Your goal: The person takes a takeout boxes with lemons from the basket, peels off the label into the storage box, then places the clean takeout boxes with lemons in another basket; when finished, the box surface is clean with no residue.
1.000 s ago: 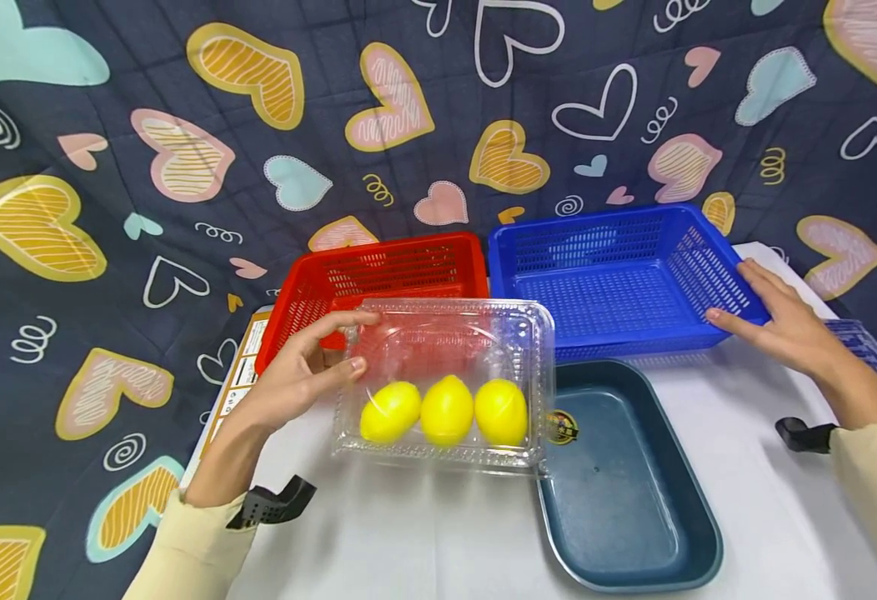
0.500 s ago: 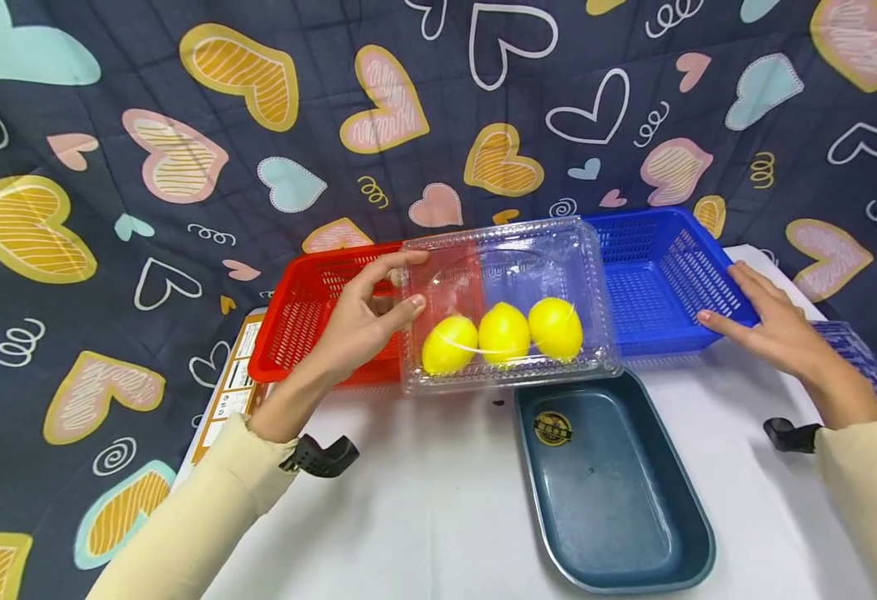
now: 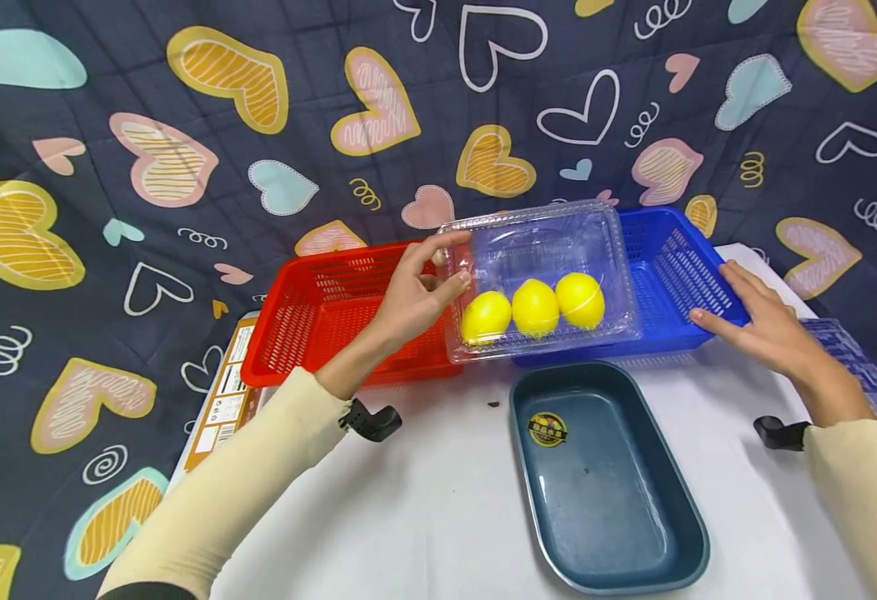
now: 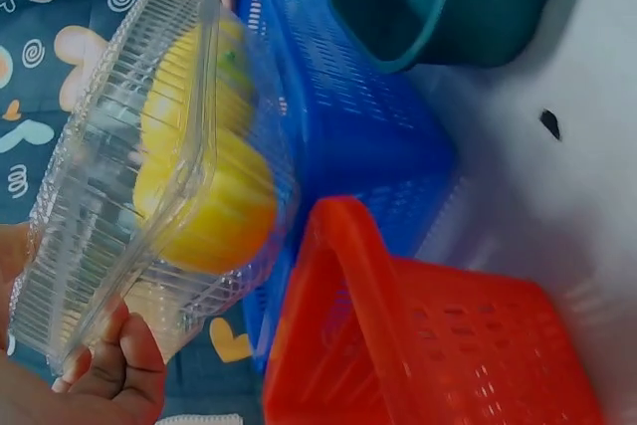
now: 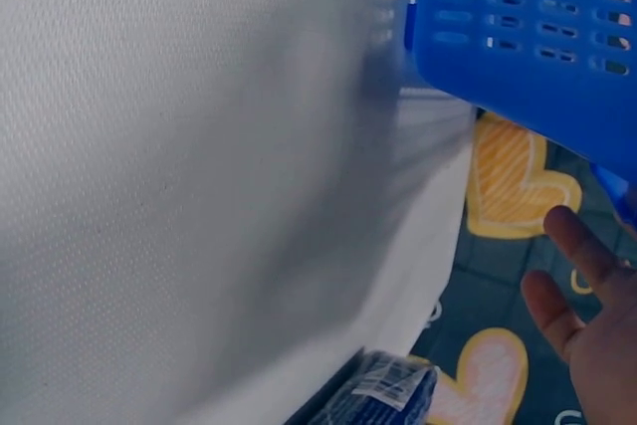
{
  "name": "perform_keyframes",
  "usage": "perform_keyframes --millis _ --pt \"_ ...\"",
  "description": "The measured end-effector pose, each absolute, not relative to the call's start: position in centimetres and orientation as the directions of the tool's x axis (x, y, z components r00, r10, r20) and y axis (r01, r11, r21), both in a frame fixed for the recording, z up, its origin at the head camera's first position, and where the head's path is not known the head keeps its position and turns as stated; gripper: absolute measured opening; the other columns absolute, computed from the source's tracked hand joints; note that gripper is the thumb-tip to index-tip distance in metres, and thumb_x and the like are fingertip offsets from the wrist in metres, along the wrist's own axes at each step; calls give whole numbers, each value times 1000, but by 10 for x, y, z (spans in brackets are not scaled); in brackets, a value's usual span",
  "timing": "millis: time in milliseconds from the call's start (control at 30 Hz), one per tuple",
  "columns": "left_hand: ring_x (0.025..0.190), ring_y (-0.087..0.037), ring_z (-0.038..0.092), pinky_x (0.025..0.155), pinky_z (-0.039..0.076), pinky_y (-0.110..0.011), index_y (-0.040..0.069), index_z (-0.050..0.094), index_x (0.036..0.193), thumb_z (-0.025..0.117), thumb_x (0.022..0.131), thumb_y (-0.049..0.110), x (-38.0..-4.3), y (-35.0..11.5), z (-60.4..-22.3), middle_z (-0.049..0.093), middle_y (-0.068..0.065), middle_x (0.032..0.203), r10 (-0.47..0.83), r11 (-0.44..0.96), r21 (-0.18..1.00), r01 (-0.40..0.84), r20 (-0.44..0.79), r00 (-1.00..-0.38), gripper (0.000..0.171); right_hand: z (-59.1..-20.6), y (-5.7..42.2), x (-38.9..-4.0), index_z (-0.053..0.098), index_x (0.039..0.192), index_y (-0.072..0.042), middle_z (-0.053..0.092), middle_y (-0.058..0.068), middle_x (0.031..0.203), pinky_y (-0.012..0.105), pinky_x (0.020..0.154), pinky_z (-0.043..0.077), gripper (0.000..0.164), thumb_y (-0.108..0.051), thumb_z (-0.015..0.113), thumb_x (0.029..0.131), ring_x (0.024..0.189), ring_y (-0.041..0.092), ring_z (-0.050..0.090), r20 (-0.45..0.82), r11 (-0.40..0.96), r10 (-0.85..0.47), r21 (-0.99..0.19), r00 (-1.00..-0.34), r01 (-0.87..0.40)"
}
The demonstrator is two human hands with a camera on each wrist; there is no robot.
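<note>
My left hand (image 3: 419, 292) grips the left edge of a clear plastic clamshell box (image 3: 551, 237), thumb on the near face and fingers at the upper edge. Inside, along its lower side, lie three yellow lemons (image 3: 535, 308). The tilted box hangs in front of and over the blue basket (image 3: 689, 267), hiding much of it; in the left wrist view the box (image 4: 100, 176) shows side-on above the basket. My right hand (image 3: 769, 325) rests at the blue basket's right rim, its fingers extended and spread.
A red perforated basket (image 3: 296, 333) stands left of the blue one. Nearer on the white table (image 3: 378, 517) sits a dark teal tray (image 3: 596, 500) with a round sticker. A printed carton (image 3: 228, 400) lies at the left, a blue packet (image 3: 859, 358) at the right. Heart-patterned cloth hangs behind.
My left hand has carried the box of lemons up and to the right, from before the red basket to over the blue one. The right hand stays at the blue basket's rim.
</note>
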State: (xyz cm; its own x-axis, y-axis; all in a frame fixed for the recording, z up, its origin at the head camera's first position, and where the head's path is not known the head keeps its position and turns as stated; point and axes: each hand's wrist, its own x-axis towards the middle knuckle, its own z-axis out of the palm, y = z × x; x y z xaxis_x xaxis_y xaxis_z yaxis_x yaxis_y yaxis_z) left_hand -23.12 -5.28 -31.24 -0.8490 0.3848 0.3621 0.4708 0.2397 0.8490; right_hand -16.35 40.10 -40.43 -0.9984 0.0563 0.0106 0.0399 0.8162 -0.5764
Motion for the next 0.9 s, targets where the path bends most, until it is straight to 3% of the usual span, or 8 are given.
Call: perform_keyframes --millis 200,400,533,700,900 --pt "103 -18 42 66 50 -22 20 62 139 68 95 10 -244 -30 -312 44 -12 106 375 261 829 494 385 -844 46 -403 401 -164 -4 164 -11 -11 17 171 85 109 -7 96 -57 50 99 153 55 -7 1 818 61 -573 -998 49" --pt "109 -17 44 75 48 -26 26 63 137 67 96 16 -256 -8 -307 59 -1 128 369 344 796 497 373 -852 43 -403 399 -164 -2 164 -10 -11 17 171 85 109 -8 95 -56 50 99 154 54 -7 1 808 61 -587 -998 49" --pt "105 -18 48 80 44 -34 32 60 139 65 97 24 -263 7 -307 53 -3 133 333 449 777 441 312 -890 42 -404 397 -166 1 164 -9 -8 16 172 85 109 -6 92 -55 49 100 155 53 -5 16 790 56 -613 -998 34" --pt "100 -23 52 86 43 -40 36 58 138 63 98 26 -271 26 -314 47 -9 138 311 480 789 383 255 -916 41 -405 397 -167 3 164 -8 -7 16 172 83 112 -4 90 -53 49 100 155 51 -3 34 773 53 -634 -998 19" --pt "114 -23 51 98 44 -44 36 59 138 63 98 26 -284 48 -323 46 -7 141 304 491 795 355 225 -926 41 -406 399 -164 4 164 -8 -6 15 172 78 117 0 89 -51 51 101 157 48 -3 45 754 60 -657 -997 16"
